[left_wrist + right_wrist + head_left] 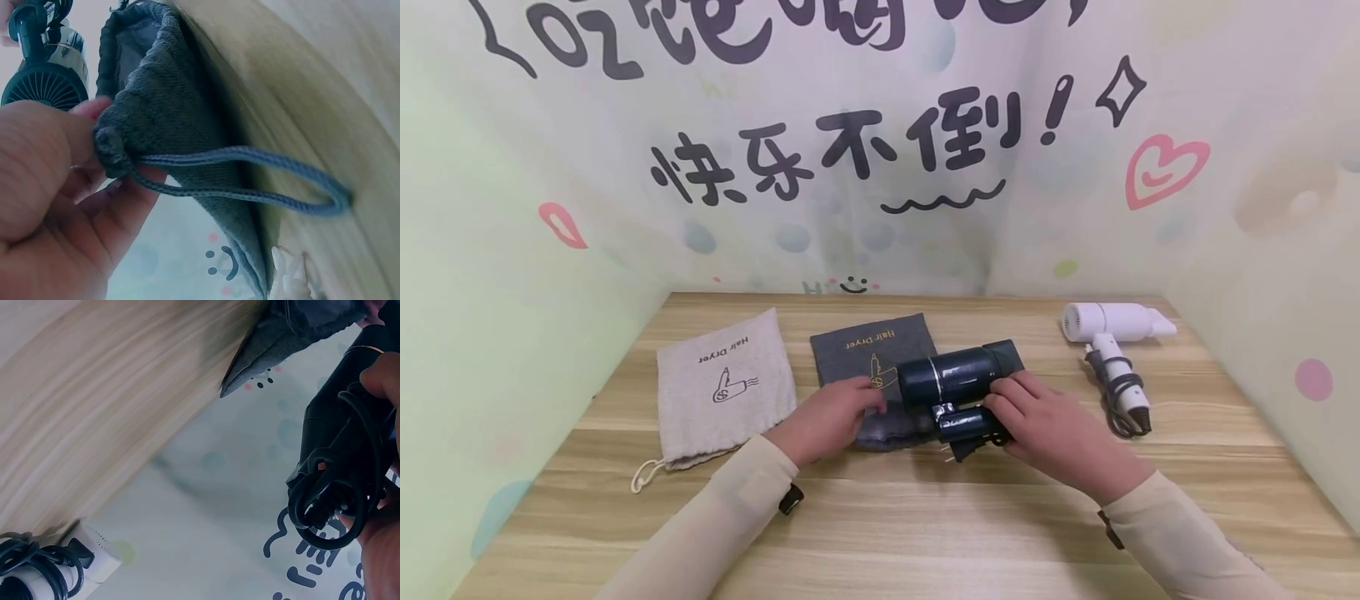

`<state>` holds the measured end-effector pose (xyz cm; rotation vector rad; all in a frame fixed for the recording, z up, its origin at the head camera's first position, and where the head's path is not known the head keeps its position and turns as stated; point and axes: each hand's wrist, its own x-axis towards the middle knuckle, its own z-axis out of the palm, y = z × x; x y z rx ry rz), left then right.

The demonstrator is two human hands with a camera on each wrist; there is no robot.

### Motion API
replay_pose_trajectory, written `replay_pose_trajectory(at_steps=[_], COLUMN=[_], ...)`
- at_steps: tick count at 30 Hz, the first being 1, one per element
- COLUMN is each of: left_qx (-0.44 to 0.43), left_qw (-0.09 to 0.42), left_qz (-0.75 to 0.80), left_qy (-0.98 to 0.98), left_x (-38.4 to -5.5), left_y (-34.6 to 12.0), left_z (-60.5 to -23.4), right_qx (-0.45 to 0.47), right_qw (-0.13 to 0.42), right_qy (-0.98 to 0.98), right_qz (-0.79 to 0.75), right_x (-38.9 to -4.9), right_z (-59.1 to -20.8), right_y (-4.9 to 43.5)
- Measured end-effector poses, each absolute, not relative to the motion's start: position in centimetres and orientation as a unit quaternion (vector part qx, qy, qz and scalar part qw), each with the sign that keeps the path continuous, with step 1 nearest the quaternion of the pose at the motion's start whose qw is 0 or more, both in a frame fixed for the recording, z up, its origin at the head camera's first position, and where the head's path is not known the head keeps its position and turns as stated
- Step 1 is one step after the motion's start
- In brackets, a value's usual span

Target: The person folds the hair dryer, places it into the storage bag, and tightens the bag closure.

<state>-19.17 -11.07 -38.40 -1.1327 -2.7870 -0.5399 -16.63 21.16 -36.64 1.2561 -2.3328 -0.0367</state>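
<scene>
My left hand [829, 418] pinches the mouth edge of a dark grey drawstring bag [842, 354], printed with "Hair Dryer" and a dryer drawing. In the left wrist view the bag's mouth [165, 56] gapes, and a loop of drawstring [250, 153] hangs out beside my fingers. My right hand [1060, 433] grips a dark, folded hair dryer [958, 375] above the bag's right side. Its cord [359, 531] is looped about the folded handle, and the plug prongs show below in the head view. The dryer's round vented end [47, 87] faces my left hand.
A beige drawstring bag [730, 400] with the same print lies flat on the left of the wooden table [880, 533]. A white hair dryer [1123, 321], cord wrapped round its handle, lies at the back right. A printed cloth backdrop [850, 242] rises behind the table.
</scene>
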Motion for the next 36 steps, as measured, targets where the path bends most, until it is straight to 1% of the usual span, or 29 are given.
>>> replay_pose_trajectory(at_steps=[7, 11, 19, 24, 29, 36], left_qx=[-0.302, -0.285, -0.3, -0.309, -0.325, -0.339], left_qw=[0.034, 0.032, 0.065, 0.067, 0.059, 0.074], left_qz=[-0.182, -0.2, -0.203, -0.189, -0.185, -0.197], left_qy=[-0.935, -0.937, -0.93, -0.93, -0.926, -0.917], left_x=[-19.5, -19.5, -19.5, -19.2, -18.8, -18.3], left_y=[-10.6, -10.5, -10.3, -10.0, -9.8, -9.4], left_z=[-38.4, -38.3, -38.3, -38.3, -38.4, -38.3], right_qx=[0.464, 0.474, 0.484, 0.476, 0.453, 0.382], right_qw=[0.234, 0.222, 0.19, 0.173, 0.19, 0.195], right_qy=[-0.854, -0.852, -0.854, -0.862, -0.87, -0.902], right_qz=[-0.014, -0.017, -0.03, -0.027, -0.038, -0.039], right_x=[-15.9, -15.4, -14.7, -14.5, -14.5, -14.5], right_z=[-37.0, -37.2, -37.7, -37.9, -38.0, -38.1], right_y=[20.4, 19.7, 18.7, 18.3, 17.8, 17.0])
